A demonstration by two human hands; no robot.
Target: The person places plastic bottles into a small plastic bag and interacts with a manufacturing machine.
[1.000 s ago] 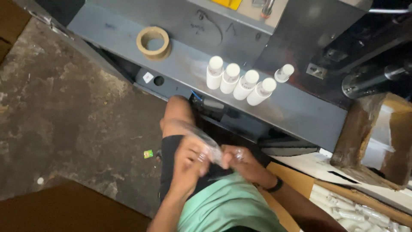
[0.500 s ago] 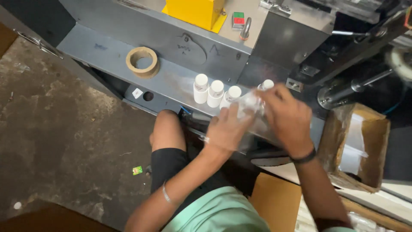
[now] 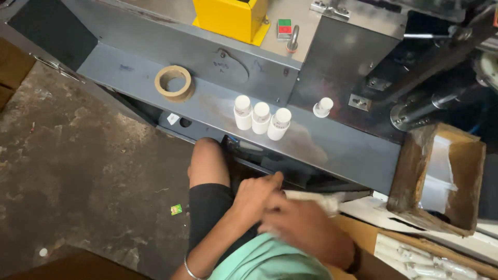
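My left hand (image 3: 255, 194) and my right hand (image 3: 307, 227) are close together over my lap, below the grey metal shelf (image 3: 342, 150). Both close on a pale plastic-wrapped item (image 3: 317, 198) that sticks out to the right between them. The right hand is blurred and hides most of it. Three white bottles (image 3: 261, 117) stand side by side on the shelf above my hands. A fourth white bottle (image 3: 323, 107) stands apart, to their right, near the machine wall.
A roll of brown tape (image 3: 174, 82) lies on the shelf's left part. A yellow box (image 3: 233, 18) sits on the machine above. An open cardboard box (image 3: 441, 176) stands at the right, with a tray of wrapped white bottles (image 3: 425, 259) below it. My bare knee (image 3: 207, 161) is near the shelf edge.
My hands reached up to the bottles with a clear bag, then came back down to my lap. The group on the shelf has one bottle fewer.
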